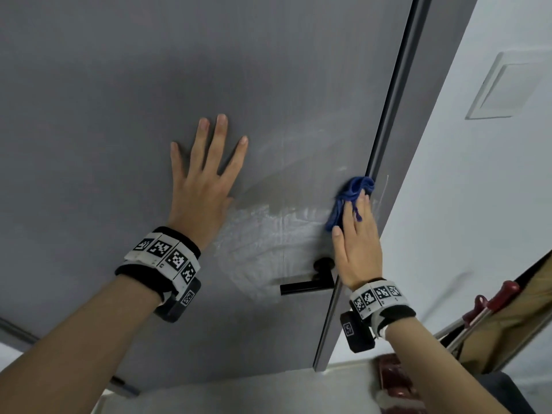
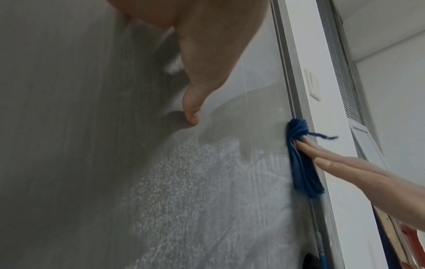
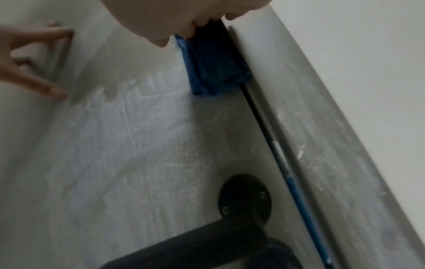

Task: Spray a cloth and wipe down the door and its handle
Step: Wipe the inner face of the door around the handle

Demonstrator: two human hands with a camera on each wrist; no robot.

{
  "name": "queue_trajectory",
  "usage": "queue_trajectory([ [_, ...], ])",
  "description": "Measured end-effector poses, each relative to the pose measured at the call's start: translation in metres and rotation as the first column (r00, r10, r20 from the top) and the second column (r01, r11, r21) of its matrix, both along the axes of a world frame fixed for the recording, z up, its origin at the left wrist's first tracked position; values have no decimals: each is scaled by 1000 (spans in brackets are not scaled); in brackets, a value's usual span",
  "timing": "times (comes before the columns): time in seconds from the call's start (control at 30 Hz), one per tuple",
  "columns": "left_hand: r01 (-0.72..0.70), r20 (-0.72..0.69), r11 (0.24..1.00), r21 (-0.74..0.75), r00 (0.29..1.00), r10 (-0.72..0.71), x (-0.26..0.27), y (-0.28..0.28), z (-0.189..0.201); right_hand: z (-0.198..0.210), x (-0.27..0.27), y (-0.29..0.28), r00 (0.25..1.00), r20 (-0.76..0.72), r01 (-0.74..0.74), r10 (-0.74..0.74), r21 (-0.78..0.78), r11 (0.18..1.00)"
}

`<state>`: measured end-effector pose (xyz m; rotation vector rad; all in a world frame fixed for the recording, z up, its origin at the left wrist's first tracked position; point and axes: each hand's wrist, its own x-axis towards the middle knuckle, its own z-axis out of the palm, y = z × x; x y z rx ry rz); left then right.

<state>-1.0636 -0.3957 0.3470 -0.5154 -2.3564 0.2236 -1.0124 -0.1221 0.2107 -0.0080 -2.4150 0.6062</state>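
Observation:
The grey door fills the head view, with a wet, foamy patch above its black lever handle. My left hand lies flat on the door, fingers spread and straight, holding nothing. My right hand presses a folded blue cloth against the door beside its right edge, above the handle, with straight fingers. In the left wrist view the cloth sits under those fingers. The right wrist view shows the cloth and the handle's round base below it.
The door frame runs along the door's right edge, with a white wall and a wall plate beyond. Red-handled tools lean at the lower right. A thin blue strip runs in the gap at the door's edge.

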Motion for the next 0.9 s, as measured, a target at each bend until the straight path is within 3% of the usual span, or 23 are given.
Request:
queue_trajectory([
  [0.13, 27, -1, 999, 18, 1000, -27, 0, -2, 1, 3, -3, -7, 998, -46, -38, 32, -118, 992],
  [0.3, 67, -9, 996, 55, 998, -66, -5, -18, -4, 32, -24, -39, 975, -223, -63, 13, -219, 974],
  [0.4, 62, 21, 993, 106, 998, -64, -9, -41, -18, 22, -27, -64, 982, -188, -70, 27, -226, 972],
  [0.53, 62, 41, 996, 62, 997, -64, -12, -69, -42, -17, -25, -125, 984, -25, -178, 178, -9, 984],
  [0.67, 98, 28, 995, 9, 995, -98, -17, -83, -49, -42, -31, -175, 953, 84, -302, 291, 239, 923],
  [0.8, 94, 27, 996, 12, 995, -94, -17, -82, -50, -44, -29, -172, 939, 159, -344, 306, 407, 846],
  [0.9, 77, 46, 996, 34, 996, -79, -14, -79, -50, -31, -22, -145, 968, 126, -249, 216, 375, 893],
])
